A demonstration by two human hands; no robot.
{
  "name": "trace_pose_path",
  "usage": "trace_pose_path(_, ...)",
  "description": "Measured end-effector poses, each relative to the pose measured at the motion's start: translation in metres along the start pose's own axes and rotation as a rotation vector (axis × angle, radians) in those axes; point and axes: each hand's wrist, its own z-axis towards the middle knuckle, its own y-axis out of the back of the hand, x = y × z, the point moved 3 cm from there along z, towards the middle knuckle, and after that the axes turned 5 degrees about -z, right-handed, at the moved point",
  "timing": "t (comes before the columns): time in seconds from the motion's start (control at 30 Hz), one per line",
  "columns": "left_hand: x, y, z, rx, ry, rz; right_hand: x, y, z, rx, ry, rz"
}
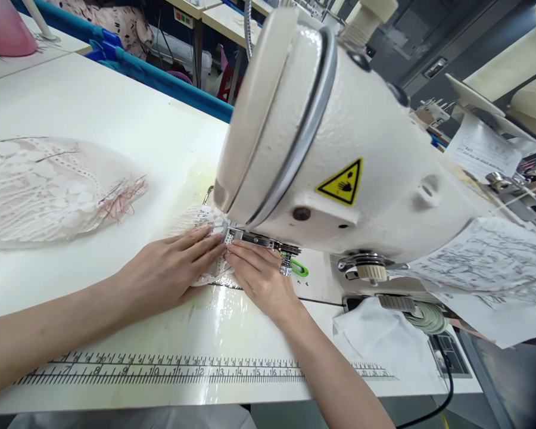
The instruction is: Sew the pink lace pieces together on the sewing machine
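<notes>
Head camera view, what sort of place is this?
Probably a sewing workshop: a sewing machine is set at a white table marked with a ruler, and lace with loose threads lies there.

Two hands (178,268) (263,279), two patches of lace (49,190) (206,215); one foreground sewing machine (361,125), one warning triangle (340,182), one ruler (187,369)

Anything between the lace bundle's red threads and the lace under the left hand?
No: bare white tabletop separates the red threads from the lace piece under the left hand, as the head view shows.
</notes>
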Motion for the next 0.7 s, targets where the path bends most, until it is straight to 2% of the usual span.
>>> trace_pose_path(0.23, -0.007, 0.004, 0.005, -0.070, -0.120, 0.114, -0.009, -0.005, -0.010, 0.110, -0.048, -0.011)
trace_pose_path(0.4, -0.009, 0.007, 0.009, -0.096, -0.145, 0.160, -0.011, -0.010, -0.012, 0.216, -0.114, -0.082)
trace_pose_path(0.7, -0.006, 0.004, 0.013, -0.119, -0.116, 0.152, -0.011, -0.006, -0.005, 0.185, -0.125, -0.109)
